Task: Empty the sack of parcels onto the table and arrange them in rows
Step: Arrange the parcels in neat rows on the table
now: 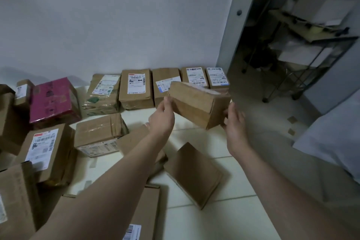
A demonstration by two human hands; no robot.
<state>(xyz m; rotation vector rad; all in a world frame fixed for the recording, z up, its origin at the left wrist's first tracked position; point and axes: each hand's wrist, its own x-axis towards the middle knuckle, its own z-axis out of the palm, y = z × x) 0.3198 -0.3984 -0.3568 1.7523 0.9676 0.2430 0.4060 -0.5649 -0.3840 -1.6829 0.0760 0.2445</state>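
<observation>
Table point(194, 220) crowded; your left hand point(161, 121) and right hand point(235, 122) hold box point(196, 103) by its ends; fingertip grip risks a drop.

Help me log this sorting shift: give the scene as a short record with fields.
held box: plain brown, tilted, in the air over the table
left hand: pinches the box's left end
right hand: holds its right end
back row: five brown parcels side by side along the wall, labels up
magenta parcel: left of that row
loose parcels: several nearer the camera, lying at odd angles, not yet in a row
</observation>
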